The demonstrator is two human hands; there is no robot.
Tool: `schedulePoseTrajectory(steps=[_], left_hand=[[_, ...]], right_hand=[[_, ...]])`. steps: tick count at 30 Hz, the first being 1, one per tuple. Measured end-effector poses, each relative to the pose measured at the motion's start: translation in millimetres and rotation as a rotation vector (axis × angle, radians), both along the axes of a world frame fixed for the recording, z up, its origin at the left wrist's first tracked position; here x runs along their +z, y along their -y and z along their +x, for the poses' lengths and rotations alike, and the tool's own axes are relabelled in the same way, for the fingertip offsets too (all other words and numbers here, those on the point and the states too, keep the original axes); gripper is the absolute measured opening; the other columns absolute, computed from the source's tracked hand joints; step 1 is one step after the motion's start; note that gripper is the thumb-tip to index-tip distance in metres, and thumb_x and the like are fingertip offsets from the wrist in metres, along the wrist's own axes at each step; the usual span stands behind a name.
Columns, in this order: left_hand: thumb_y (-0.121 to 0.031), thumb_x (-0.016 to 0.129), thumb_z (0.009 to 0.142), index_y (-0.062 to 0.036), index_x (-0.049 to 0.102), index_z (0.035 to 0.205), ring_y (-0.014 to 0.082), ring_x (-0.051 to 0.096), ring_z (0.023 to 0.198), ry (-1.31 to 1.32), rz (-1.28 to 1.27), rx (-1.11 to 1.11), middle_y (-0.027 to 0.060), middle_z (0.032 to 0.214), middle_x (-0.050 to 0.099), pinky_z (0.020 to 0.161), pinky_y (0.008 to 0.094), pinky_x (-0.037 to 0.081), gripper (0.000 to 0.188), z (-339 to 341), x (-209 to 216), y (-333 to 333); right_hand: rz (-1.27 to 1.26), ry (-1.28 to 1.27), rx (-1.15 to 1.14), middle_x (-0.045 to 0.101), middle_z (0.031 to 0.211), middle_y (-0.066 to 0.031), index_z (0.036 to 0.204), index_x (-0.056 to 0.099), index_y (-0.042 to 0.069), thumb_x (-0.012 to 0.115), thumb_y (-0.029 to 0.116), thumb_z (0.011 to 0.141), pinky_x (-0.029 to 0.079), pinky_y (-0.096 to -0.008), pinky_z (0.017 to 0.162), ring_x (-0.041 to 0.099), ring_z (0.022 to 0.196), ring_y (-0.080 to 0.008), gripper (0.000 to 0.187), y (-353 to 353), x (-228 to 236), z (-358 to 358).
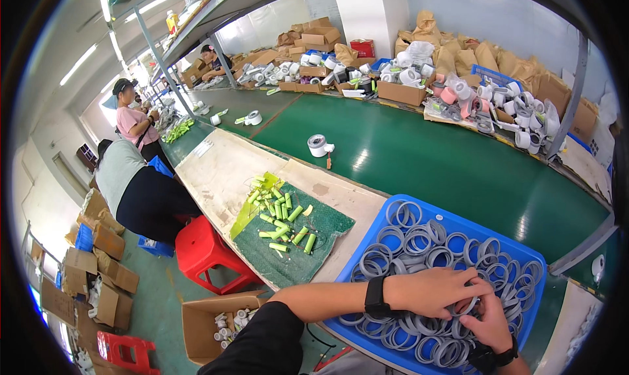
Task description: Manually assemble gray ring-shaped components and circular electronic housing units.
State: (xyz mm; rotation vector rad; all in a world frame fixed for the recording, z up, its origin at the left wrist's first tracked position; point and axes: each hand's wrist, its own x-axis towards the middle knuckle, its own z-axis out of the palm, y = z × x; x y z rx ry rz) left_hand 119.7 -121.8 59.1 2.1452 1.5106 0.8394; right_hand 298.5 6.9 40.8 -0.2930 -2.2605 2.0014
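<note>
A blue tray (438, 208) at the lower right is heaped with grey plastic rings. My left hand (429, 291) reaches across it from the left, its fingers curled downward and meeting those of my right hand. My right hand (493, 322) comes up from the lower right with thumb and fingers bent round a grey ring (464, 305). Both hands close on this ring just above the heap; the fingers partly hide it. To the left, a green mat (327, 234) holds several lime-green cylinders (280, 211) with thin wires.
A white round part (318, 146) sits on the green conveyor belt (406, 142) beyond the tray. White parts and boxes (401, 93) crowd the far side. A red stool (208, 250) and a cardboard box (196, 329) with white parts stand at left. Other people (137, 116) work further along.
</note>
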Motion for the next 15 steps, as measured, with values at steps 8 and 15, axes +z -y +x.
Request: schedulePoseTrajectory(steps=[8,15], left_hand=[[-0.01,0.077,0.064,-0.0092,0.042,0.131,0.0329,0.058,0.092,0.021,-0.057,0.003,0.0123,0.111,0.047,0.077,0.0423,0.048,0.076,0.2,1.6,1.2],[-0.01,0.079,0.063,-0.0105,0.04,0.135,0.033,0.058,0.094,0.04,-0.067,0.0,0.0116,0.114,0.047,0.079,0.0426,0.048,0.082,-0.1,3.3,0.4]], right_hand=[[0.031,-0.004,0.043,0.058,0.112,-0.0101,0.134,0.037,0.002,0.07,0.002,0.074,0.05,-0.0363,0.085,0.062,0.095,-0.0178,0.069,-2.0,-0.3,1.1],[0.06,-0.004,0.055,0.056,0.118,-0.0119,0.133,0.038,0.002,0.07,-0.001,0.074,0.05,-0.0352,0.087,0.063,0.096,-0.0187,0.067,-2.8,1.1,-1.0]])
